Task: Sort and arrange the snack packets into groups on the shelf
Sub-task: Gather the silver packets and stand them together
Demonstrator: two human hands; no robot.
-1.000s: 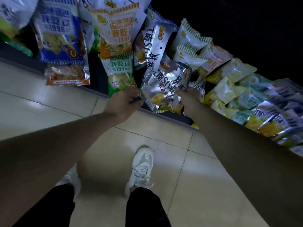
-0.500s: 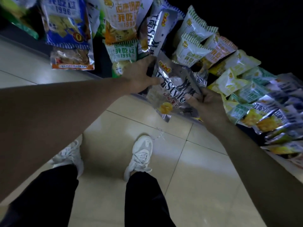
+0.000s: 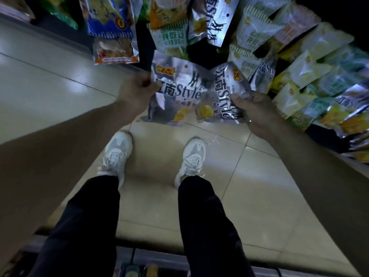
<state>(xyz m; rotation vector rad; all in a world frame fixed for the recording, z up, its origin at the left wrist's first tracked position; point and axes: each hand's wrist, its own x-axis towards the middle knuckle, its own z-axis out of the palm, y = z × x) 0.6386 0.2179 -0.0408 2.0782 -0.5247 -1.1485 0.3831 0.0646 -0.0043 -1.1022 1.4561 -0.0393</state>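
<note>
Left hand [image 3: 135, 92] grips one crinkled silver foil snack packet [image 3: 175, 94]; right hand [image 3: 257, 110] grips a second silver foil packet [image 3: 221, 96], edges overlapping, above tiled floor [image 3: 60, 92].

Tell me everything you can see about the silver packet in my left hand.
The silver packet is a glossy, crinkled foil bag with a red-and-yellow logo at its top left, large black "Style" lettering beside Chinese characters, dark dancing figures and a picture of yellow chips low down. It faces the camera, roughly upright, held in the air. The left hand grips its left edge. Its right edge meets or overlaps a matching packet held by the right hand.
</note>
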